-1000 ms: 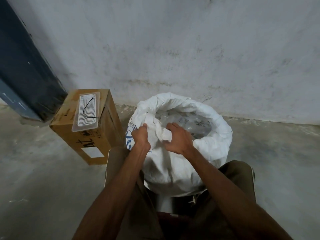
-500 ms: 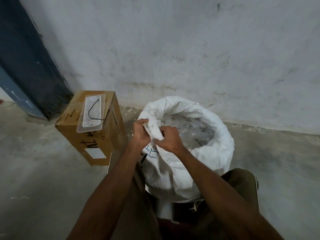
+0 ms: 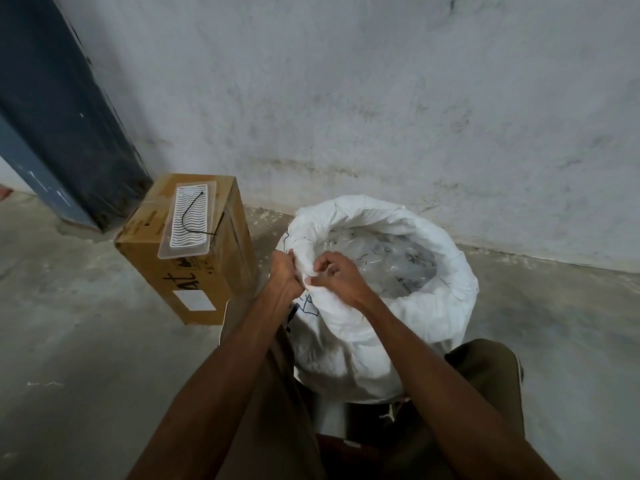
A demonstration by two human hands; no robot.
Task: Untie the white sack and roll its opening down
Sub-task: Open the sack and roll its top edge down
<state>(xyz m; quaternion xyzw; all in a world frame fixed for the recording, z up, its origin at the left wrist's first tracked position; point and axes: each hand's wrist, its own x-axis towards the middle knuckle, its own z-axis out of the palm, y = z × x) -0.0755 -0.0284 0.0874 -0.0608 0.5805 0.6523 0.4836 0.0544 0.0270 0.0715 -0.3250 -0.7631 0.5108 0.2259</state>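
Both of my hands are on the near-left lip of the white woven plastic sack [image 3: 374,327], which stands upright on the bare concrete floor [image 3: 69,341] between my knees, its mouth already open and facing up at me, with no tie that I can see. Most of the rim is turned down into a thick roll that runs round the far and right sides; the stretch under my hands looks like the last part not yet folded, so I judge the rolling nearly done. My left hand [image 3: 284,276] is clenched on a bunch of the rim fabric at the sack's left edge, and my right hand [image 3: 337,277] pinches the same fold just beside it, thumb and fingers curled over the cloth. Inside I see clear crinkled plastic contents [image 3: 388,268]. The coming move turns on that lip lying straight ahead of both hands, so the fold should go outward and down toward me. A brown cardboard box [image 3: 194,271] with a clear ridged plastic tray [image 3: 188,220] on top stands near the sack's left side, which crowds my left elbow; the right side is open floor, and the grey stained wall [image 3: 381,98] stands behind.
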